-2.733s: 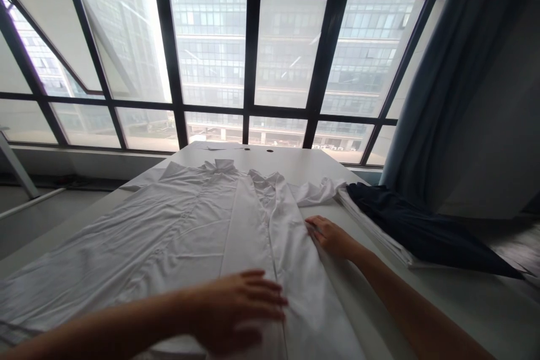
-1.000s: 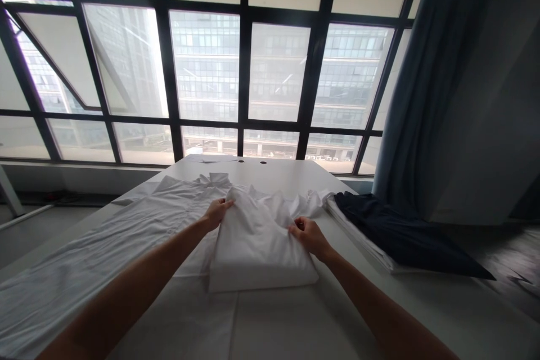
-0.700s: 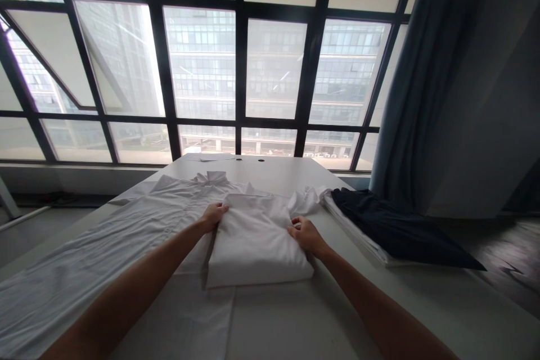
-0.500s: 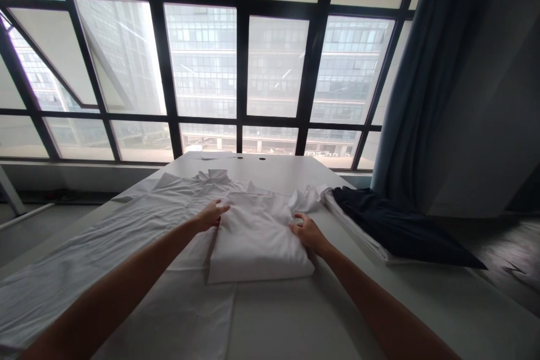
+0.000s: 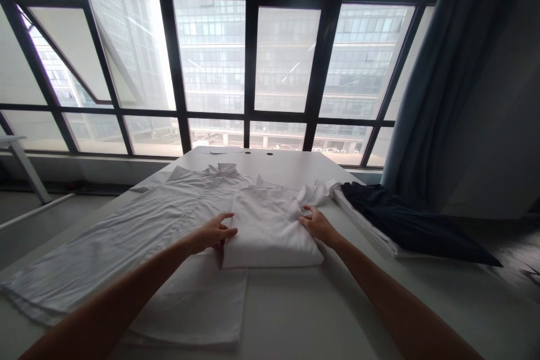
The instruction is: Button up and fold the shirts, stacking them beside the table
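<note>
A folded white garment (image 5: pixel 270 230) lies on the table in front of me, with a thick front fold facing me. My left hand (image 5: pixel 213 232) grips its left edge, thumb on top and the lower fingers hidden beside the cloth. At the right edge, my right hand (image 5: pixel 318 226) holds the fabric between thumb and fingers. To the left, a wrinkled white shirt (image 5: pixel 169 216) is spread lengthwise, partly covered by my left forearm. Part of a white cloth (image 5: pixel 202 298) lies flat under that forearm, reaching toward me from beside the folded garment.
A dark navy garment (image 5: pixel 405 225) rests on folded white cloth (image 5: pixel 371 225) at the table's right side. The white table (image 5: pixel 291 163) runs toward large windows (image 5: pixel 215 56). A blue-grey curtain (image 5: pixel 422 95) hangs at right. Another table's leg (image 5: pixel 29 171) stands at far left.
My left hand has slid toward me along the folded garment's left edge. My right hand stays at the right edge. The view has shifted slightly, so the scene sits farther right.
</note>
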Motion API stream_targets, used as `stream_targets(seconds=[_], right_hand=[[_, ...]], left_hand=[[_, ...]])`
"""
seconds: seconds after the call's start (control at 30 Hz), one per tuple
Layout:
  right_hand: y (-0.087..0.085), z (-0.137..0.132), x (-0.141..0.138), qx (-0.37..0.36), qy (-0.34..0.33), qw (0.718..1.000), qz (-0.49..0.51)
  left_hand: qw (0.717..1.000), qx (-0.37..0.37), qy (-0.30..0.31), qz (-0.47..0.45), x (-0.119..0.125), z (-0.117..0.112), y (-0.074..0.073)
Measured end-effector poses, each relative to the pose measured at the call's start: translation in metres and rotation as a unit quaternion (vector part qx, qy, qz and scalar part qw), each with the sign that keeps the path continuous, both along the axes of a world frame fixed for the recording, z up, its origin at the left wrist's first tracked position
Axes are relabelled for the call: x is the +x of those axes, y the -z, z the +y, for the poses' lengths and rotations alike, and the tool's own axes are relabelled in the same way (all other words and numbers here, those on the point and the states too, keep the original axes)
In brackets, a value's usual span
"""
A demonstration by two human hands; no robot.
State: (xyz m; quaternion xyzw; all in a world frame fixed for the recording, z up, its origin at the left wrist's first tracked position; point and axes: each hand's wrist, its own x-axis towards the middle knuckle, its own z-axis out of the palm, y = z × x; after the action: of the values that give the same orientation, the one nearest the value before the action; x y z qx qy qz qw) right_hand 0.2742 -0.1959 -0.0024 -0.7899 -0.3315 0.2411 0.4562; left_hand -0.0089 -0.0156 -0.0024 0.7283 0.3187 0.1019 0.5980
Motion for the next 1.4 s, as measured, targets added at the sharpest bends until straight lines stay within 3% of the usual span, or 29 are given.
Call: stream_targets(seconds=[0.2, 0.4, 0.6, 0.73, 0.93, 1.03, 1.1, 1.17, 1.27, 1.4], right_hand=[[-0.03, -0.036, -0.005, -0.164, -0.125, 0.979, 0.006], [-0.045, -0.053, -0.002, -0.203, -0.227, 0.952, 0.008], [-0.036, -0.048, -0.001, -0.221, -0.232, 0.947, 0.004], [-0.03, -0.043, -0.007, -0.258, -0.206, 0.944, -0.021], [-0.028, -0.044, -0.005, -0.272, -0.192, 0.941, -0.051], [-0.032, -0.046, -0.005, -0.247, -0.132, 0.95, -0.138], [-0.033, -0.042, -0.015, -0.182, -0.058, 0.946, -0.261], [-0.03, -0.033, -0.036, -0.085, -0.031, 0.92, -0.382], [-0.016, -0.014, -0.074, 0.025, -0.127, 0.873, -0.471], [0.01, 0.002, -0.098, 0.002, -0.208, 0.849, -0.485]], left_hand=[[0.994, 0.059, 0.063, 0.062, -0.015, -0.009, -0.009], [0.986, 0.109, 0.099, 0.084, -0.019, -0.012, -0.017], [0.978, 0.137, 0.09, 0.128, -0.017, -0.021, -0.02], [0.965, 0.197, 0.072, 0.157, -0.012, -0.027, -0.017], [0.95, 0.245, 0.091, 0.172, -0.013, -0.027, -0.018], [0.926, 0.349, 0.065, 0.128, -0.015, -0.034, -0.022], [0.884, 0.461, 0.05, 0.058, -0.01, -0.044, -0.023], [0.842, 0.533, 0.078, -0.018, -0.002, -0.057, -0.02], [0.803, 0.569, 0.158, -0.079, 0.014, -0.07, -0.004], [0.803, 0.564, 0.19, -0.022, 0.023, -0.065, 0.022]])
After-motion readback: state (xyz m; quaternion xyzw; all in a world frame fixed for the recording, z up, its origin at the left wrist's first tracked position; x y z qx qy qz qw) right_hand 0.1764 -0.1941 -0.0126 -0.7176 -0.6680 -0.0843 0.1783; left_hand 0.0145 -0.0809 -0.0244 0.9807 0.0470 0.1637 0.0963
